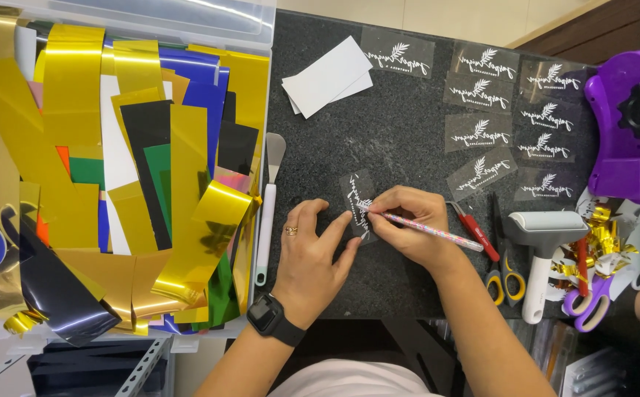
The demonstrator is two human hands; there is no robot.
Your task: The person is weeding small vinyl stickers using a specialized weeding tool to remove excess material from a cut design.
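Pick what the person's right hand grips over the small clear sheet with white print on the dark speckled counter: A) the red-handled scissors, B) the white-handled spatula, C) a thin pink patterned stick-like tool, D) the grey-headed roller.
C: the right hand pinches the thin pink patterned tool, tip on the small clear printed sheet, which the left hand steadies.

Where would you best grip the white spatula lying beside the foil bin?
Probably by the long white handle of the spatula, from its right side: the foil bin crowds its left, the metal blade is thin and flat, and the left hand lies nearby.
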